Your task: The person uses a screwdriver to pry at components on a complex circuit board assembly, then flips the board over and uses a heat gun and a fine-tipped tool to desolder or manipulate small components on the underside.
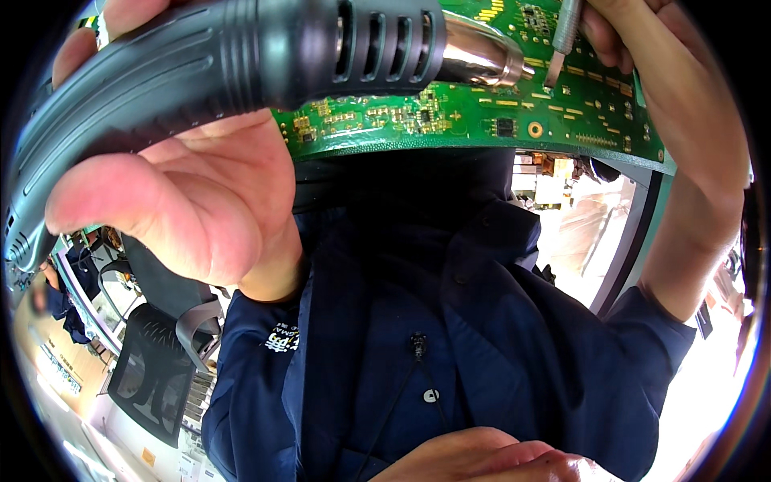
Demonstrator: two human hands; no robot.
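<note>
My left hand (217, 193) is wrapped round the black ribbed body of a hot-air gun (201, 68), its palm turned up and its thumb below. The gun's shiny metal nozzle points right, close over a green circuit board (385, 120) with many small parts and gold pads. From the upper right, my right hand (630, 32) pinches a craft knife (565, 32) with a knurled grey metal handle. The knife's narrow flat blade touches or nearly touches the board, just right of the nozzle tip. Part of my left hand's fingers is hidden behind the gun.
The board's near edge runs just in front of my dark blue shirt (377, 273). A black mesh office chair (152, 369) stands to the left. Farther left, another person in dark clothes (60, 301) is small and blurred. A table leg (634, 233) shows at the right.
</note>
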